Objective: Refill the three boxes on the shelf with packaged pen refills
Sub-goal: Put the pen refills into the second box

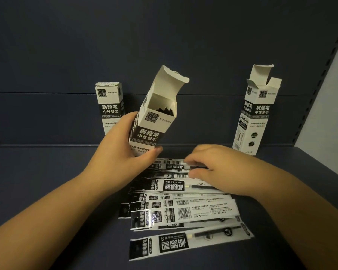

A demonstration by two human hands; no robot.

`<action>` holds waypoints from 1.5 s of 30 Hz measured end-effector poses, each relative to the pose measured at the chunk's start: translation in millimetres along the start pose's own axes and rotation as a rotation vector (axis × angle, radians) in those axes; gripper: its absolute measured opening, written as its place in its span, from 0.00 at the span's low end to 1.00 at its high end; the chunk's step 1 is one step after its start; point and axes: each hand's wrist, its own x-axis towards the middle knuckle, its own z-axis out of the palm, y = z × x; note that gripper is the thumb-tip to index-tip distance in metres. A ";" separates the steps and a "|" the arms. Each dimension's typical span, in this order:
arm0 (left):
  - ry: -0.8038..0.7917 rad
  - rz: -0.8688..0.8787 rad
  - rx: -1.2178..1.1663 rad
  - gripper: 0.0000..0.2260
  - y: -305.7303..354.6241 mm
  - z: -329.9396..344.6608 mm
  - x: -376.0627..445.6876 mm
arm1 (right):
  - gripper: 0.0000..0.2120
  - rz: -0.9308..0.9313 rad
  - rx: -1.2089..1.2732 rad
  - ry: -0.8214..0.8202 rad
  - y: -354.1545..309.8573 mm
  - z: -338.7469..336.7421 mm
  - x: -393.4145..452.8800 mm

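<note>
Pen refills [183, 209] mostly loose on shelf [47, 182] under right hand [213, 168], fingers pinching one packet. Left hand [121, 141] gripping tilted middle box [154, 117], a few inside. Left box [109, 108] looks closed, right box [256, 114] open, contents unclear.

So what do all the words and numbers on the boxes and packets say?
"NO.50091" and "刷题笔 中性替芯": tilted open box gripped by the left hand.
"NO.50091", "刷题笔 中性替芯": closed left box.
"刷题笔", "0.5": open right box.
"刷题笔", "ST", "0.5": nearest refill packet.
The right hand touches the packet pile; its barcodes and small print are too small to read.
</note>
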 end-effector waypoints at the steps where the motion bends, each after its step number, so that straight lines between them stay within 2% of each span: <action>1: 0.003 -0.002 -0.002 0.26 -0.5 -0.1 0.3 | 0.15 -0.002 -0.011 0.003 0.3 -0.2 0.1; 9: -0.005 0.001 0.003 0.26 -2.0 0.9 0.9 | 0.12 0.001 -0.107 0.048 -0.6 8.9 1.3; 14: -0.015 -0.008 -0.016 0.26 -2.0 1.0 1.2 | 0.13 0.008 -0.090 -0.010 -4.0 4.0 -0.8; 19: -0.012 -0.011 -0.012 0.26 -2.4 1.1 0.1 | 0.13 0.020 -0.112 0.021 -3.9 4.8 0.9; 23: -0.008 -0.011 -0.008 0.26 -1.8 0.9 1.0 | 0.09 0.050 -0.116 0.023 -6.7 4.8 0.0; 26: -0.003 -0.011 -0.007 0.26 -1.4 0.3 0.9 | 0.11 0.039 -0.120 0.032 -5.3 5.7 0.2; 30: 0.003 -0.016 -0.007 0.25 -2.3 -0.1 1.1 | 0.12 0.051 -0.047 0.050 -4.0 -2.0 -1.7; 38: 0.005 -0.023 -0.004 0.26 -6.6 -0.3 2.0 | 0.08 0.077 0.079 0.027 -1.1 -7.7 -5.1; 42: 0.016 -0.023 -0.006 0.26 -7.0 -0.9 2.5 | 0.14 0.051 0.012 -0.006 -2.1 -6.1 -3.5; 45: 0.022 -0.022 -0.007 0.26 -7.7 -1.4 2.6 | 0.11 0.057 -0.031 -0.024 -0.3 -5.1 -2.6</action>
